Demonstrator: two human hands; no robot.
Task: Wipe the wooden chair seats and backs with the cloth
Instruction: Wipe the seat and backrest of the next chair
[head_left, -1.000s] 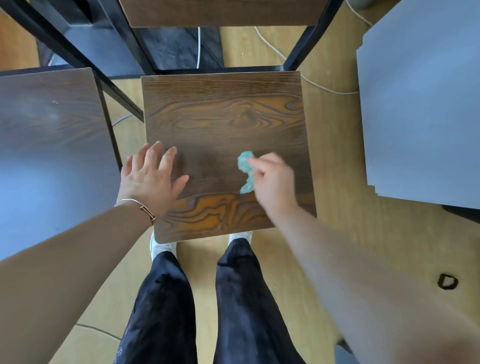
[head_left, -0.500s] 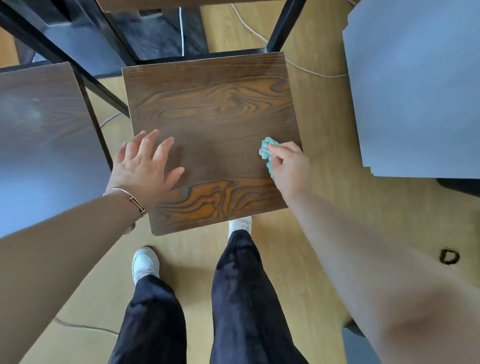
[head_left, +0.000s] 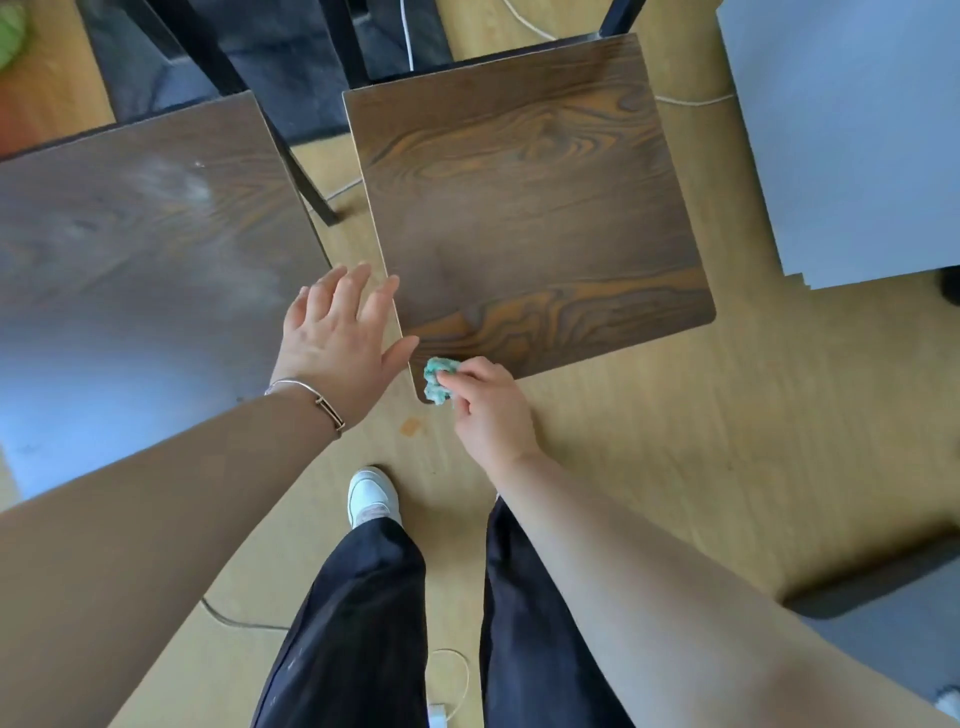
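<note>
One small teal cloth (head_left: 435, 380), bunched up, sits right at the near left corner of the wooden chair seat (head_left: 530, 208), pinched between the thumb and curled fingers of the right hand (head_left: 488, 413). The left hand (head_left: 337, 343) is spread wide, fingers straight, with thumb and forefinger over the seat's left edge and the palm above the gap to a second wooden seat (head_left: 140, 234) just beside it. A thin bracelet (head_left: 311, 397) circles that wrist. Below, a white shoe (head_left: 371, 496) and dark trousers (head_left: 358, 613) stand on the pale wood floor (head_left: 701, 441). A grey panel (head_left: 852, 135) lies off right.
</note>
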